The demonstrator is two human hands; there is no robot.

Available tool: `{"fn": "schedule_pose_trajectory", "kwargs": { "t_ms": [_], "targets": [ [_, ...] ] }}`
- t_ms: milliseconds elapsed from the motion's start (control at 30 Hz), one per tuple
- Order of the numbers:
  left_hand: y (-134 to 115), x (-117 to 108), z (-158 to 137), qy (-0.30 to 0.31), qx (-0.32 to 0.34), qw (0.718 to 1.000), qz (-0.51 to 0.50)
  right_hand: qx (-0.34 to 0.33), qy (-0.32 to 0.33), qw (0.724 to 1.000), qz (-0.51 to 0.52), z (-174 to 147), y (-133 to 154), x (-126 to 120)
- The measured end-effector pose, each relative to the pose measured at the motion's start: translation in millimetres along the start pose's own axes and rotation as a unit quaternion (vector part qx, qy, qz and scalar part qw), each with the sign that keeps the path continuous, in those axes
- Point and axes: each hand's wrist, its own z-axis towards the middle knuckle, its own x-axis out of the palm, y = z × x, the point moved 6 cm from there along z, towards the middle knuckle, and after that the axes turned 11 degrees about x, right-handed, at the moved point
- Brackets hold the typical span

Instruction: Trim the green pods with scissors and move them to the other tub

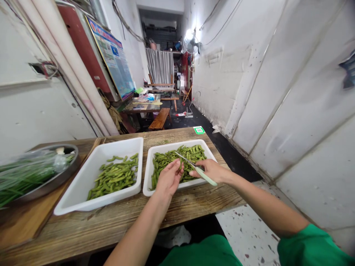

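Observation:
Two white plastic trays of green edamame pods stand side by side on the wooden table. Over the right tray (148, 173), which is filled with pods (163, 164), my left hand (169, 177) pinches an edamame pod (181, 162) in its fingertips. My right hand (212, 170) grips scissors (205, 176) with pale green handles, their blades pointing left towards that pod. Whether the blades touch the pod I cannot tell. In the left tray (97, 157) a looser heap of pods (116, 175) lies towards its right side.
At the far left a metal basin (70, 162) holds long green stalks in clear plastic, beside a wooden board (36, 221). The table (124, 221) bears a green QR card (199, 130) at its far edge. Beyond are a bench (160, 119) and another table (141, 107). A white wall runs along the right.

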Motion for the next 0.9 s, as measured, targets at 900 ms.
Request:
{"fn": "schedule_pose_trajectory", "kwargs": {
  "t_ms": [900],
  "targets": [
    [-87, -33, 51, 0.076, 0.371, 0.589, 0.713, 0.029, 0.264, 0.949, 0.170, -8, -22, -8]
  ]
}}
